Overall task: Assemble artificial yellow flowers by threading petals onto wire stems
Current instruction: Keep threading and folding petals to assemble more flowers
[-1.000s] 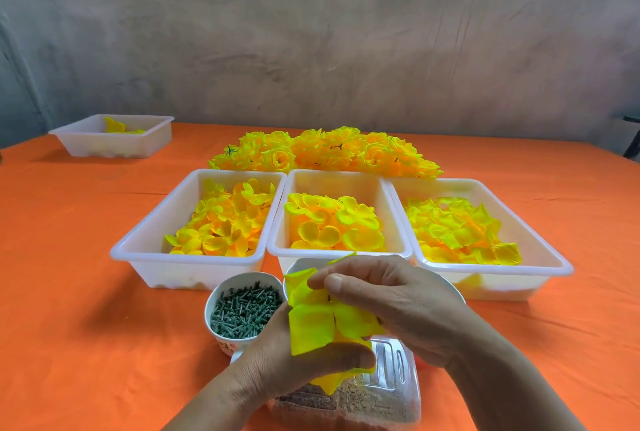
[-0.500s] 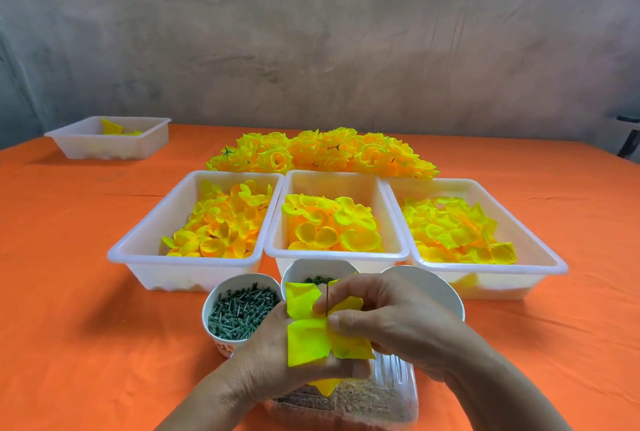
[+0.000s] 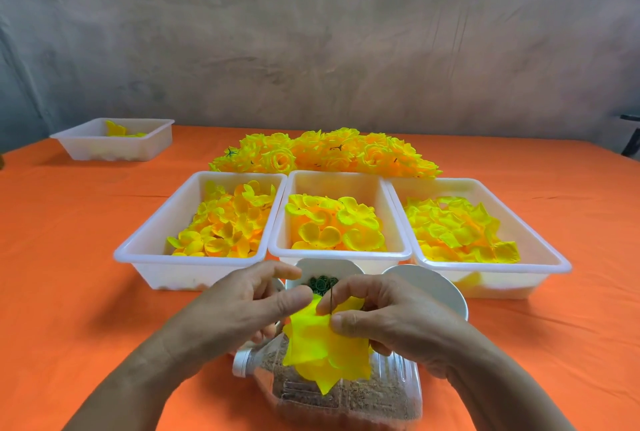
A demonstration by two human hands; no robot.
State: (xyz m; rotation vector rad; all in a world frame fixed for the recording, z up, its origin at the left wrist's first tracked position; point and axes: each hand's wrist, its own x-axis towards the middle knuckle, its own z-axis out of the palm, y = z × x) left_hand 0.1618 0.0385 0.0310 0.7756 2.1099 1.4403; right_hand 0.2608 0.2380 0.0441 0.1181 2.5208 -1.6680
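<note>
thumb and forefinger of the right hand point(image 3: 391, 323) pinch the thin wire stem point(image 3: 331, 299) where it pokes up through the yellow petals point(image 3: 322, 344) — its other fingers curl behind. left hand point(image 3: 242, 306) faces it: thumb tip on the petals' upper edge, forefinger raised, lower fingers curled under them. both hands hover, wrists low, above a plastic bottle point(image 3: 346, 396) lying on the orange table point(image 3: 69, 257).
</note>
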